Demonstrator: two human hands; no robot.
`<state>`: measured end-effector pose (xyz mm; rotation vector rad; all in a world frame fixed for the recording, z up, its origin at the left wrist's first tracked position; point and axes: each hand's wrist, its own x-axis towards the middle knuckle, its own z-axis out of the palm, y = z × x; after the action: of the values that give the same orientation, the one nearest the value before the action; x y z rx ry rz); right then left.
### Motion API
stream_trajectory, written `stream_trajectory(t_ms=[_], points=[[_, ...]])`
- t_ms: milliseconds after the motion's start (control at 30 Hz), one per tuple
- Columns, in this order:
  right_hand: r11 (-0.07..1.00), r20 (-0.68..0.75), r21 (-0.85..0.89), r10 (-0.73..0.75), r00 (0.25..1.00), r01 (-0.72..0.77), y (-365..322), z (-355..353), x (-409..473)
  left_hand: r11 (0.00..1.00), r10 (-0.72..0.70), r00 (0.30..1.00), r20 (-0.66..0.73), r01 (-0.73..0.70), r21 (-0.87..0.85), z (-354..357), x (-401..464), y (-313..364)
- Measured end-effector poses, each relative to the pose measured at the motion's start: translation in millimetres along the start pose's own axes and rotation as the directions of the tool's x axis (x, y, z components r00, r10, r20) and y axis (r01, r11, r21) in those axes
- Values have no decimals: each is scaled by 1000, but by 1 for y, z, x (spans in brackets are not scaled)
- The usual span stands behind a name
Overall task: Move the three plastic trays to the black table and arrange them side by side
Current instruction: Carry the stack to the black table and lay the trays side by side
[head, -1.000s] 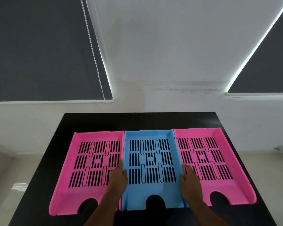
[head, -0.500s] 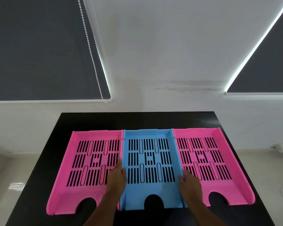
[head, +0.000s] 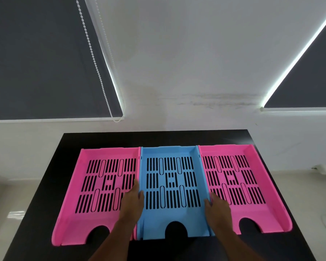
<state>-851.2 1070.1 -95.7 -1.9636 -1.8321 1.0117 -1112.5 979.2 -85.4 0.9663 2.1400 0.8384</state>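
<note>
Three slotted plastic trays lie side by side on the black table [head: 102, 140]. The blue tray [head: 170, 153] is in the middle, touching a pink tray [head: 87, 219] on its left and another pink tray [head: 252, 210] on its right. My left hand [head: 132, 203] grips the blue tray's left wall, thumb inside the tray. On the blue tray's right wall sits my right hand [head: 217, 206], gripping it the same way. Both forearms come in from the bottom edge.
A white wall with two dark roller blinds [head: 41, 53] stands behind the table; a bead cord [head: 94, 59] hangs by the left blind. Pale floor [head: 8, 204] shows on both sides of the table. The left pink tray's near corner lies close to the table's left edge.
The trays and my hands hold nearly the same places. The view has shifted slightly, and my hands have slid a little along the blue tray's walls.
</note>
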Motion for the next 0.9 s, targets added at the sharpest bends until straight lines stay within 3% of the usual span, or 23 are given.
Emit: stream_trajectory(t_ms=[533, 767, 900], points=[[998, 34, 31, 61, 998, -62, -25, -1, 19, 998, 20, 999, -29, -18, 59, -4, 27, 15], [998, 29, 34, 59, 998, -60, -33, -14, 2, 993, -29, 999, 44, 24, 113, -1, 9, 5], [998, -29, 12, 58, 998, -57, -42, -25, -23, 976, 70, 997, 38, -76, 204, 5, -12, -1]])
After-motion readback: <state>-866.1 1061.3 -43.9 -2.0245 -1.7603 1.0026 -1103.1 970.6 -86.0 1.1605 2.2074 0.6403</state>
